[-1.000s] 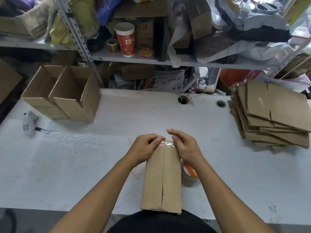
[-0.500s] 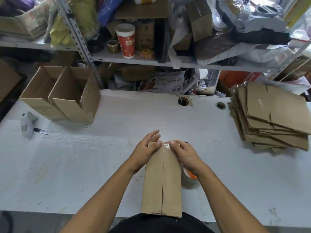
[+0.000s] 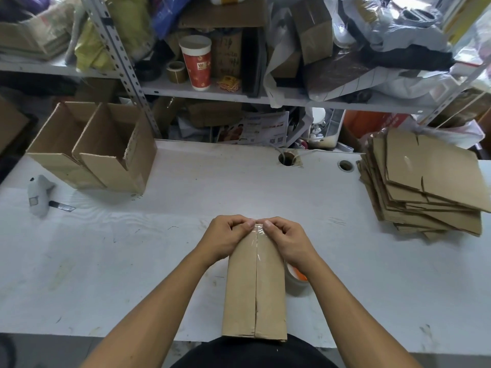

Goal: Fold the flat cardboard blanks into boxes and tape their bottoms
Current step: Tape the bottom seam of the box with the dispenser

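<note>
A folded cardboard box [image 3: 255,293] stands bottom up at the table's near edge, its two flaps meeting in a centre seam. Clear tape [image 3: 257,235] covers the far part of that seam. My left hand [image 3: 225,237] and my right hand [image 3: 288,241] sit at the box's far end, fingers curled over the edge, thumbs pressing the tape down on either side of the seam. A tape roll [image 3: 297,280] with an orange core lies just right of the box, half hidden behind it. Flat cardboard blanks [image 3: 425,181] are stacked at the right.
Two folded open boxes [image 3: 90,150] stand at the table's far left. A grey box cutter [image 3: 39,195] lies left of them near the edge. Two cable holes [image 3: 287,159] pierce the white table [image 3: 132,261]. Cluttered shelves rise behind.
Both hands curled tighter over the far edge of the box, thumbs coming together on the tape at the seam. The box has stayed in place.
</note>
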